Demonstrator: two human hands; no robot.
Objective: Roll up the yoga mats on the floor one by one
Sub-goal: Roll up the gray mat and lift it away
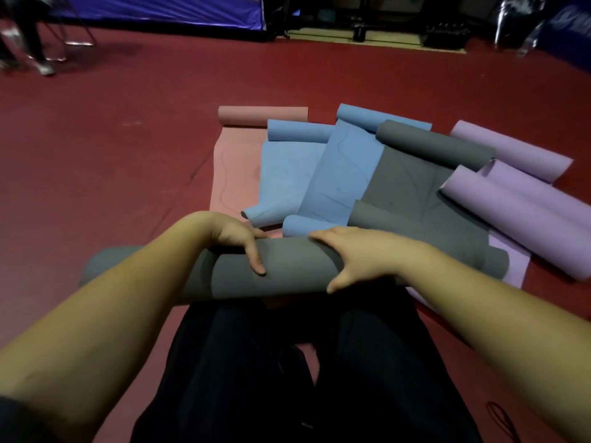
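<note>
A rolled grey yoga mat (pixel 287 273) lies across in front of my knees. My left hand (pixel 238 239) grips its top left part, thumb over the near side and fingers behind. My right hand (pixel 355 257) grips it to the right, fingers curled over the roll. Beyond it lie partly unrolled mats side by side: a pink mat (pixel 236 161), a light blue mat (pixel 287 177), a second blue mat (pixel 345 174), a grey mat (pixel 412 187) and purple mats (pixel 518 203), each with curled ends.
Dark red floor (pixel 112 155) spreads all around. My dark trousers (pixel 287 372) fill the lower middle. A blue tent wall (pixel 166 11) and metal chair legs (pixel 57 49) stand at the far left, and dark equipment (pixel 361 27) at the back.
</note>
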